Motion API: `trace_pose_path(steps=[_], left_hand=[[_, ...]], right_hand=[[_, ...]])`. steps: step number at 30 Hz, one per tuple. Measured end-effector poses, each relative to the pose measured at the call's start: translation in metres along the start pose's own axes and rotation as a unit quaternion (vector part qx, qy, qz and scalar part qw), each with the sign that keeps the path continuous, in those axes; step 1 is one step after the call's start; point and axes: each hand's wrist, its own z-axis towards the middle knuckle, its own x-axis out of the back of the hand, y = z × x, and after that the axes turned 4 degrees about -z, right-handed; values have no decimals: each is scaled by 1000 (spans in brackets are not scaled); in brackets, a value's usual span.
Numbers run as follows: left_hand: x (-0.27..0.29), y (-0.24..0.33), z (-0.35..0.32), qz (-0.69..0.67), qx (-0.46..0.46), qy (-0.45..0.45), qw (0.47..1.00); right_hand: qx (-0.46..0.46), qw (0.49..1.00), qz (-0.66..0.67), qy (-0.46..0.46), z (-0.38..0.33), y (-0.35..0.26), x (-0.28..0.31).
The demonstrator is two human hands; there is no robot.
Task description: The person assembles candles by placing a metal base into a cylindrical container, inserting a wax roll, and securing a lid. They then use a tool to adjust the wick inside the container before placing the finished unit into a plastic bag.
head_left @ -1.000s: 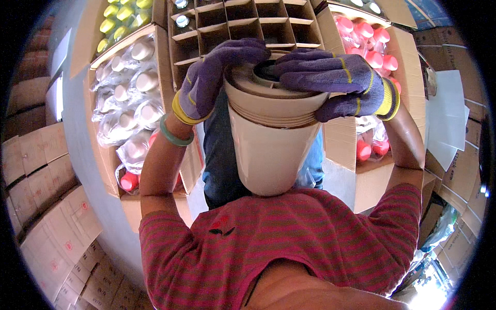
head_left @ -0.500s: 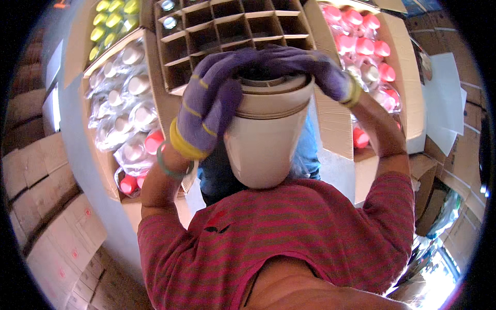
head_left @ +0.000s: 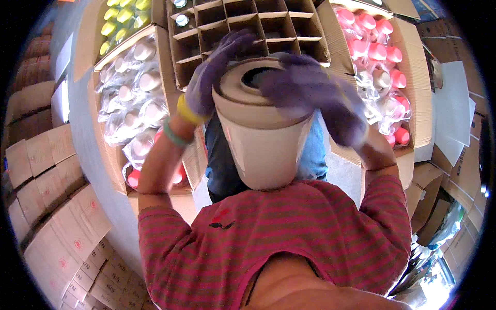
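Centre frame, the cream tub (head_left: 261, 139) stands upright, its long axis running top to bottom. The left hand (head_left: 214, 77) clasps the rim from the upper left; the right hand (head_left: 310, 95), blurred, lies curled over the top from the right. Both touch it, with the divided carton (head_left: 248, 26) just above.

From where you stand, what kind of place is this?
Probably a packing or warehouse area. Open cartons hold bagged white containers and pink ones, an empty divided carton sits between them, and flattened boxes are stacked to the left.
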Motion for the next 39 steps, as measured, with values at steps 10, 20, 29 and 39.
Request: trace_pose_path(steps=[10, 20, 29, 39], left_hand=[[10, -9, -7, -134, 51, 106, 984], [1, 59, 0, -206, 1, 28, 978], [6, 35, 16, -4, -111, -46, 993], [13, 4, 15, -64, 9, 0, 998]], right_hand=[[-27, 999, -16, -17, -3, 23, 12], [-16, 995, 100, -1, -4, 42, -1], [28, 996, 81, -7, 2, 35, -1], [118, 991, 50, -40, 5, 22, 8]])
